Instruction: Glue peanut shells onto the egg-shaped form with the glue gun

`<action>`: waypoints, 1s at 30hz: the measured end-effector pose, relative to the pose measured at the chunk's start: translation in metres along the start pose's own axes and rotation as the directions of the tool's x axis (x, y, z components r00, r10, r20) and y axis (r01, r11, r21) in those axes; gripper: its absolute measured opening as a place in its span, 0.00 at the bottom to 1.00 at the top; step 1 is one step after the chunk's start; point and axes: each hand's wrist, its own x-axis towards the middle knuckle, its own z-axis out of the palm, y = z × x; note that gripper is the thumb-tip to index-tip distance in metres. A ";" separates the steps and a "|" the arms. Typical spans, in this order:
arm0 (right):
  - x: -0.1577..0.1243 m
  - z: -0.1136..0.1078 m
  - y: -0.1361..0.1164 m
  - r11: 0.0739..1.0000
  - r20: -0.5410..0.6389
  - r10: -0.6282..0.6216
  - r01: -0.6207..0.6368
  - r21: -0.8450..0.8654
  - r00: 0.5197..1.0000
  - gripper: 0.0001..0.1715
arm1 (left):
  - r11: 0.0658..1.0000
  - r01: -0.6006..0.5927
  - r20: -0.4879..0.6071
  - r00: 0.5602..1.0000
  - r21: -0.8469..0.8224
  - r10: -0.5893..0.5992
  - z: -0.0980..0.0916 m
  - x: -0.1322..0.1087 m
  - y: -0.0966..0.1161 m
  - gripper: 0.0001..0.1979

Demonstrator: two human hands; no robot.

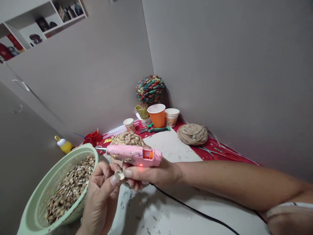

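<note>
My right hand [146,174] is closed around a pink hot glue gun [127,154], whose metal nozzle points left and whose small red light glows. Between thumb and fingertips, my left hand [101,187] pinches a pale piece of nutshell [119,175]; my right thumb and fingertips meet it from the other side. Behind the glue gun sits a rounded form covered in pistachio-like shells [128,138], partly hidden by the gun. At my left stands a light green colander [31,199] with many loose shells [70,189] in it.
A twine ball [193,133], scissors [207,150], pliers [158,129], an orange cup [156,117] and paper cups [172,117] lie across the back. A colourful shell-covered ball [150,88] stands by the wall. The black cord [193,207] runs toward the front right.
</note>
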 end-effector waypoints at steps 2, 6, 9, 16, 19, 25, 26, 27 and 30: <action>0.001 0.000 0.000 1.000 0.023 0.009 -0.009 -0.003 1.000 0.25 | 1.000 0.018 -0.010 1.000 -0.007 -0.018 0.000 0.000 0.000 0.09; 0.001 -0.001 0.000 0.999 0.037 -0.021 0.023 -0.033 0.999 0.25 | 1.000 0.030 -0.033 0.999 -0.003 -0.030 -0.001 0.000 0.002 0.10; -0.001 -0.001 -0.003 0.994 -0.023 -0.056 0.054 -0.093 0.998 0.23 | 1.000 0.014 -0.105 0.994 0.028 -0.011 -0.004 0.002 0.003 0.11; -0.001 -0.004 -0.002 0.834 -0.179 -0.382 0.254 -0.491 0.907 0.11 | 0.972 -0.062 -0.201 0.974 0.225 0.109 -0.012 0.002 -0.002 0.13; 0.001 -0.006 0.001 0.742 -0.093 -0.462 0.327 -0.586 0.882 0.10 | 0.974 -0.046 -0.192 0.977 0.221 0.090 -0.011 0.002 -0.003 0.12; 0.000 -0.007 0.001 0.725 -0.145 -0.465 0.282 -0.629 0.873 0.11 | 0.995 0.081 -0.119 0.990 0.064 -0.073 -0.009 0.005 -0.002 0.06; 0.000 -0.007 0.001 0.715 -0.167 -0.471 0.264 -0.647 0.866 0.11 | 0.994 0.097 -0.106 0.990 0.048 -0.091 -0.009 0.005 -0.003 0.06; 0.000 -0.007 0.002 0.708 -0.178 -0.479 0.258 -0.657 0.860 0.12 | 0.993 0.108 -0.098 0.990 0.038 -0.104 -0.009 0.006 -0.003 0.07; -0.001 -0.006 0.002 0.726 -0.174 -0.478 0.276 -0.630 0.861 0.10 | 0.993 0.112 -0.099 0.989 0.022 -0.109 -0.009 0.005 -0.006 0.08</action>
